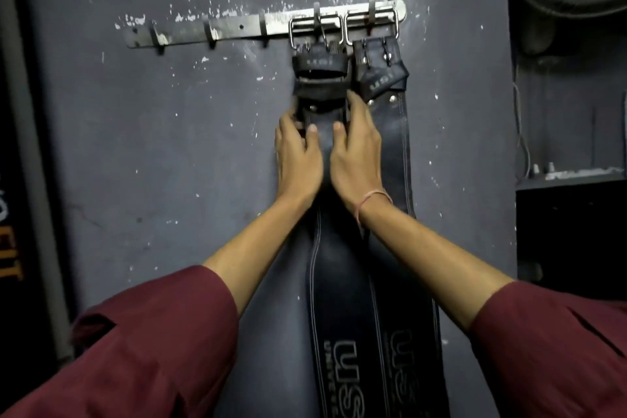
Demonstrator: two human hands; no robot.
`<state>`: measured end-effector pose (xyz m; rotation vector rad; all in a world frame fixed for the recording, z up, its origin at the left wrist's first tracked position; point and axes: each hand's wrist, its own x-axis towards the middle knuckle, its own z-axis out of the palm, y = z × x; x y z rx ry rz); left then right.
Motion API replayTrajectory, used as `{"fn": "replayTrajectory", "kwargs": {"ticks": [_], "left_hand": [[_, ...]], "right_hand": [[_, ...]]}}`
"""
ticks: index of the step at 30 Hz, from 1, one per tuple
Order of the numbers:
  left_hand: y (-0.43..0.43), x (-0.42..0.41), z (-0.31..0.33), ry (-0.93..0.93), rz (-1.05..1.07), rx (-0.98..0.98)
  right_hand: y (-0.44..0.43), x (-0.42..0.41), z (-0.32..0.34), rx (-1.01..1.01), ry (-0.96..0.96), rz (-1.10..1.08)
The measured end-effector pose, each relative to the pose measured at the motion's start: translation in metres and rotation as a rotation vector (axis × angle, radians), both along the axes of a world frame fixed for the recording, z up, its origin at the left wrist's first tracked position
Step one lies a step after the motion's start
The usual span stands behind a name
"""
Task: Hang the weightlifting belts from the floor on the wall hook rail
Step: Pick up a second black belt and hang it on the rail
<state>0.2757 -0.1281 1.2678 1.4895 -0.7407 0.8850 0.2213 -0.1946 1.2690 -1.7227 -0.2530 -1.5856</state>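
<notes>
Already hung by its steel buckle, the black stitched leather weightlifting belt point(339, 282) dangles from the scuffed metal wall hook rail point(210, 32), left hand point(298, 149) and right hand point(356, 149) grasping its upper edges, a second black belt point(395, 146) just beside it.

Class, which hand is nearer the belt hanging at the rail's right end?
Right. The right hand sits beside the right-end belt; the left hand grips the other belt on its far side.

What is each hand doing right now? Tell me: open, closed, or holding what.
Left hand: grips the left belt at its left edge, thumb on the front.
Right hand: grips the same belt at its right edge, thumb on the front.
</notes>
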Motion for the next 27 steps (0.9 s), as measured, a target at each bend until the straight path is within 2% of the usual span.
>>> {"fn": "replayTrajectory", "kwargs": {"ticks": [5, 9, 18, 27], "left_hand": [[0.032, -0.027, -0.092, -0.002, -0.009, 0.123], [0.061, -0.055, -0.151, 0.071, -0.076, 0.206], [0.131, -0.135, -0.275, 0.335, -0.174, 0.199], [0.185, -0.218, -0.450, 0.712, -0.181, 0.309]], "right_hand": [[0.012, -0.026, -0.095, 0.099, 0.116, -0.071], [0.028, -0.060, -0.149, 0.128, 0.245, -0.074], [0.086, -0.155, -0.267, 0.175, 0.628, -0.050], [0.142, -0.245, -0.415, 0.368, 0.906, 0.041]]}}
